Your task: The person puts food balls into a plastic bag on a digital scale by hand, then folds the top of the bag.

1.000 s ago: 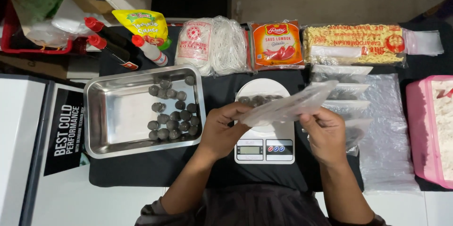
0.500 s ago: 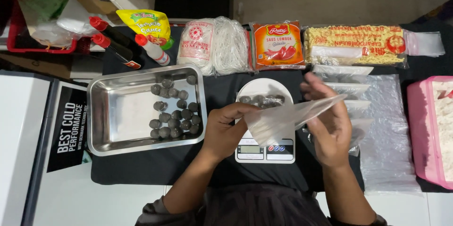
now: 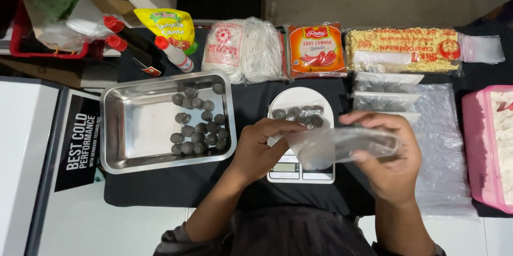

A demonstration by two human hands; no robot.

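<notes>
Both hands hold a clear plastic bag above a white kitchen scale. My left hand pinches the bag's left end and my right hand grips its right end, spreading it. Several grey-brown balls lie on the scale's round platform, just beyond the bag. To the left of my left hand stands a steel tray with several more of the same balls gathered at its right side.
Behind the scale lie a bag of white noodles, an orange sauce pouch, a yellow noodle pack, a yellow sauce pouch and red-capped bottles. Filled clear bags and flat plastic bags lie right; pink tub at the edge.
The bag was held flat and high between both hands; now it hangs lower over the scale with its mouth being pulled apart. My right hand shifted from the bag's top edge to its right end.
</notes>
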